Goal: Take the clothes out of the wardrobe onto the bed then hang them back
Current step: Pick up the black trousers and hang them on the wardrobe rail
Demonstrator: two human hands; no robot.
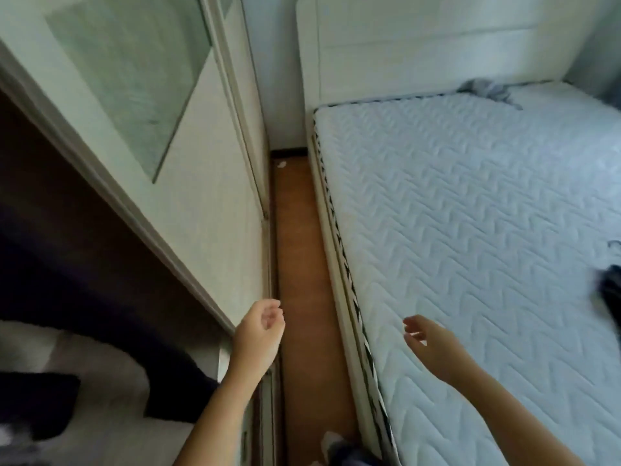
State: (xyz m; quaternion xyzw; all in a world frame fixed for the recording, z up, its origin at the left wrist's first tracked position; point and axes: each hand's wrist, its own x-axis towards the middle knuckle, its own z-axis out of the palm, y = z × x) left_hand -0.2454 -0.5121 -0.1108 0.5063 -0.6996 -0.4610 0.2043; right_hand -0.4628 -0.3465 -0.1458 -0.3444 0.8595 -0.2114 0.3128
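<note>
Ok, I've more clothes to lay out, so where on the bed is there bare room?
The mattress is bare across its middle, between its left edge, the grey garment by the headboard and the dark garment at the right edge. Crowded only at those two spots.

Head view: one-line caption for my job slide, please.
Empty left hand by the open wardrobe, empty right hand over the bed; grey garment near the headboard.

Floor (pixel 295 264): narrow orange-brown strip, wood-toned.
Scrap (pixel 281 164): small, white, lying on the floor near the far wall.
Skirting (pixel 289 150): dark band at the wall's foot.
White object (pixel 331 443): bottom edge, blurred, unidentifiable.
</note>
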